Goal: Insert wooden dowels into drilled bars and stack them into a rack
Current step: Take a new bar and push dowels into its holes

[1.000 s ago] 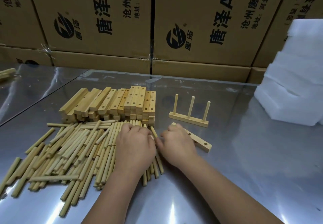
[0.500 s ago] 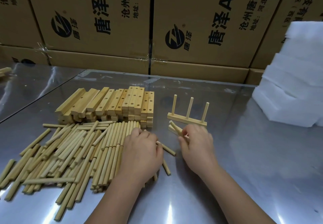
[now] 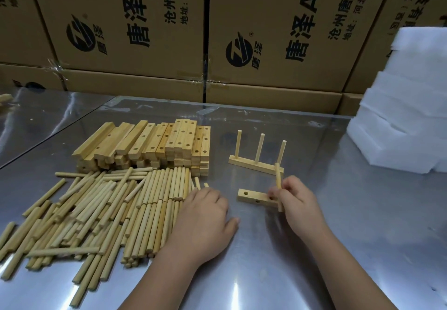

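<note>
Since half a second ago your right hand [image 3: 300,203] has laid the drilled bar [image 3: 251,196] flat on the steel table [image 3: 338,249], near the finished three-peg bar [image 3: 254,166], and it now pinches one dowel [image 3: 278,176] upright at the bar's right end. Your left hand [image 3: 205,215] rests flat, fingers loose, on the dowel pile [image 3: 96,208]. Your fingers hide whether the dowel sits in a hole. Stacked bars [image 3: 157,145] lie beyond the pile, cardboard boxes [image 3: 121,31] stand far back, and foam blocks [image 3: 406,121] sit at the right.

Printed cardboard boxes [image 3: 135,27] lined up at 12 o'clock behind the shiny steel table [image 3: 350,225], white foam blocks [image 3: 406,121] at 2.
</note>
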